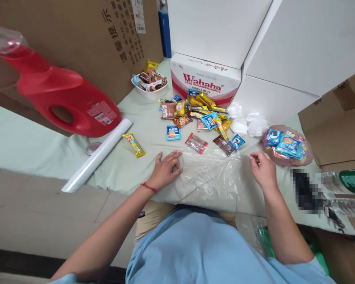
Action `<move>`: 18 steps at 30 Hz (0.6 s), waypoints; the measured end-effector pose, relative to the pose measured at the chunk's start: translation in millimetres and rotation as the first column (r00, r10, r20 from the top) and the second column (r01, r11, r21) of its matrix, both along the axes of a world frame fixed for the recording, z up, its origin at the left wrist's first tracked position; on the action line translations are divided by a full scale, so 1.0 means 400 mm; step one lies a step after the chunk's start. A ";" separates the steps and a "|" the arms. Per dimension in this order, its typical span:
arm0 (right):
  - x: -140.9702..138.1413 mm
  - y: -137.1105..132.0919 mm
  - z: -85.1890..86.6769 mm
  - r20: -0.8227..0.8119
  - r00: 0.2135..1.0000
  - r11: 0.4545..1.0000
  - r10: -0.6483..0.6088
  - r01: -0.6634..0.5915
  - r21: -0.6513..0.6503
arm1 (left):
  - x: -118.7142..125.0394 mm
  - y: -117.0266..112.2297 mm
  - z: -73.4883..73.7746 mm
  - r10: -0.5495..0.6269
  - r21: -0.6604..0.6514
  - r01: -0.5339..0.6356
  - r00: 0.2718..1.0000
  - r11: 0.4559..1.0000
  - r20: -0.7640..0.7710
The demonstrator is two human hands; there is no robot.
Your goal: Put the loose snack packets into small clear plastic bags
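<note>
Head view: left hand (166,169) spread by plastic (208,177) on green cloth (152,126), right hand (264,170) curled, grip uncertain, boxes (219,31) behind.

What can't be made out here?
Head view, all:
Right hand: curled fingers hide whether it holds anything.
Bowl: lower contents covered by top packets.
Bottles: ends cut off by right edge.
Black item: pixelated.
Label on red jug: fine print too small.

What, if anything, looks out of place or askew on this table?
The glossy white roll lies slanted, its near end jutting past the edge of the pale green tablecloth. A pixelated dark patch at right hides whatever lies there.
</note>
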State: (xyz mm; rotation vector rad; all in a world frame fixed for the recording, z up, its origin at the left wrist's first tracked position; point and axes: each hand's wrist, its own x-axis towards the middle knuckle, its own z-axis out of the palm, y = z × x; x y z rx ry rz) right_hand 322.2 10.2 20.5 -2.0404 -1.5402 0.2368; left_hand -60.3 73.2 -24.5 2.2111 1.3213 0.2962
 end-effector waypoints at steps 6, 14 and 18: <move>-0.336 -0.044 0.017 0.055 0.688 0.656 0.724 -0.661 -0.363 | -0.032 0.013 0.001 -0.052 -0.074 0.053 0.999 0.996 0.009; -0.516 -0.062 -0.033 0.092 0.650 0.587 0.755 -0.606 -0.537 | 0.005 -0.100 0.071 0.246 0.278 -0.265 0.964 0.924 0.101; -0.522 -0.065 -0.060 0.027 0.591 0.501 0.806 -0.658 -0.563 | 0.111 -0.136 0.081 0.060 0.206 -0.081 0.993 0.975 0.105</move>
